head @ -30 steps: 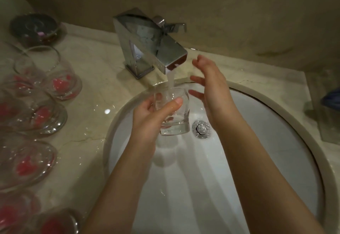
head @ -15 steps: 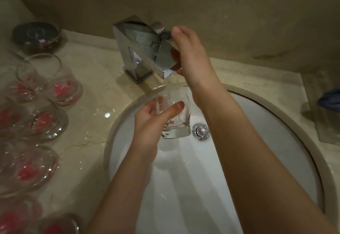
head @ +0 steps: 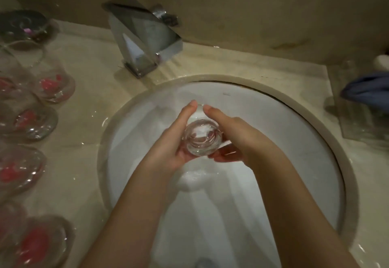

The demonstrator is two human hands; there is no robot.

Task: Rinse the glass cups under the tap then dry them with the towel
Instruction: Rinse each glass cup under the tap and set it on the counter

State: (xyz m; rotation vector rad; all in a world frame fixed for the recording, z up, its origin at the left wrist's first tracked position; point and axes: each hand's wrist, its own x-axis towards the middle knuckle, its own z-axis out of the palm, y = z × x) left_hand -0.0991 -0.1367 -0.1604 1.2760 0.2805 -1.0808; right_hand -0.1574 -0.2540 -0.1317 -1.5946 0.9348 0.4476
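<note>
- I am looking down through the head camera at a round white sink (head: 294, 133) set into a pale marble counter (head: 88, 162).
- My left hand (head: 174, 141) and right hand (head: 237, 139) meet over the middle of the basin, with one clear glass cup (head: 202, 138) cradled between them.
- The cup is tipped so that its thick base faces up toward the camera and its mouth points away, toward the back of the basin.
- The left hand's fingers run along the cup's left side and the palm cups it from below; I take this as a grasp.
- The right hand's fingers wrap the cup's right side, with the thumb under its near edge; this too is a grasp.
- The two hands' fingertips almost touch beyond the cup.
- A square chrome tap (head: 145, 36) stands on the counter behind the sink, up and left of the hands; I see no stream from its spout.
- Along the counter's left edge sits a row of other glass cups (head: 52, 82), each showing something red inside.
- At the far right edge, a blue cloth (head: 368, 93) lies on a clear tray (head: 357, 128).
</note>
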